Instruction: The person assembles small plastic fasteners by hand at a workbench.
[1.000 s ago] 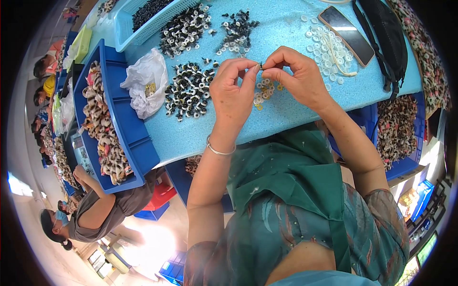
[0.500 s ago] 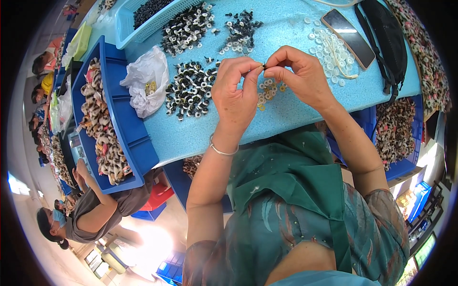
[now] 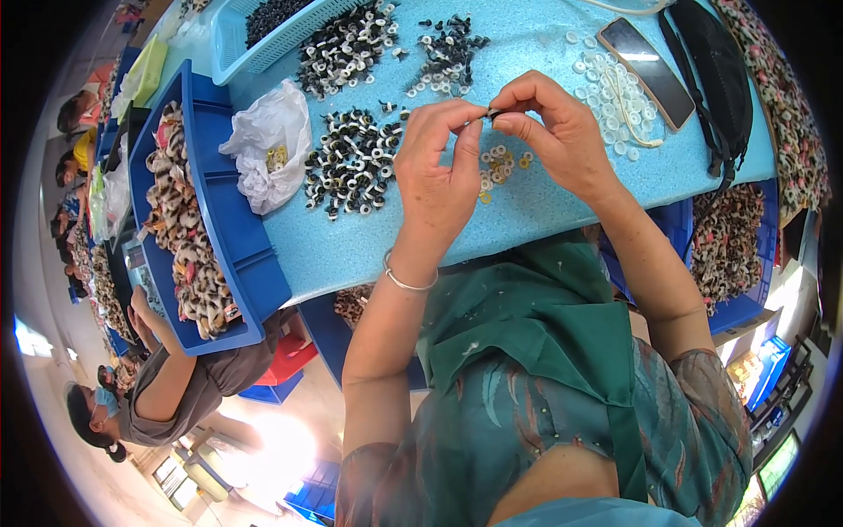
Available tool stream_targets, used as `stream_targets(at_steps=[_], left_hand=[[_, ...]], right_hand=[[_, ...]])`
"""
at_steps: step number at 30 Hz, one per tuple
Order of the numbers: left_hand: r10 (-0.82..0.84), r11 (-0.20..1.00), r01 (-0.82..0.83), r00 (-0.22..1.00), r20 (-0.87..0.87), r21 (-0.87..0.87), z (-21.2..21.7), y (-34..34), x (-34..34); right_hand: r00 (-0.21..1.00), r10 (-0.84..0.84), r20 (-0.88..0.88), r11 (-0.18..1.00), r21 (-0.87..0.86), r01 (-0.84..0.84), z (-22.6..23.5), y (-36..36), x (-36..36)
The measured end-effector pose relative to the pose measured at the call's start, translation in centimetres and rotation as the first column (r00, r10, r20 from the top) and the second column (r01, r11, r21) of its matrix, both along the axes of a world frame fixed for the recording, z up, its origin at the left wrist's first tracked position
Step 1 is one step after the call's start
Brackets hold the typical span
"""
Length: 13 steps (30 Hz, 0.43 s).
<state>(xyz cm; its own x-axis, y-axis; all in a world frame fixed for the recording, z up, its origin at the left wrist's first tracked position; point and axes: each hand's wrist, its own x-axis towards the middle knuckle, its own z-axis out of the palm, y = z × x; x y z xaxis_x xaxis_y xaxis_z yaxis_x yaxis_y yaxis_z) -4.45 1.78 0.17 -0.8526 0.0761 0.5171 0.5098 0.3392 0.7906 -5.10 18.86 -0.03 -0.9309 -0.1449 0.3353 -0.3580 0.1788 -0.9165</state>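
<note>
My left hand (image 3: pixel 439 167) and my right hand (image 3: pixel 562 145) meet above the pale blue table, both in a fingertip pinch. Between them is a small black piece (image 3: pixel 493 113), mostly covered by the fingers. Yellowish ring washers (image 3: pixel 499 167) lie just under the hands. To the left sits a heap of black pegs with white rings (image 3: pixel 351 158). Farther off are a second heap of black-and-white pegs (image 3: pixel 347 53) and a smaller pile of mostly black pegs (image 3: pixel 452 48). Clear round washers (image 3: pixel 615 101) are spread to the right, with a pale cord across them.
A phone (image 3: pixel 648 70) and a black bag (image 3: pixel 716 88) lie at the right. On the left stand a crumpled white plastic bag (image 3: pixel 272 145) and a blue bin (image 3: pixel 255 263) of patterned plush pieces. A light blue basket (image 3: pixel 290 44) stands behind. A co-worker (image 3: pixel 167 386) sits at left.
My hands have risen slightly, and more of the black piece shows at my right fingertips. More yellowish washers show beneath. The co-worker's arm at left has shifted a little.
</note>
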Motion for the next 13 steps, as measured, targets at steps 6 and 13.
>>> stream_targets(at_steps=[6,13], left_hand=[[-0.076,0.990,0.055,0.983,0.166,0.128,0.2,-0.1,1.0],[-0.053,0.998,0.048,0.972,0.229,0.028,0.1,0.2,1.0]], right_hand=[[0.996,0.025,0.084,0.999,-0.049,-0.021,-0.3,-0.1,1.1],[0.926,0.208,0.316,0.932,-0.350,-0.090,-0.2,0.2,0.8]])
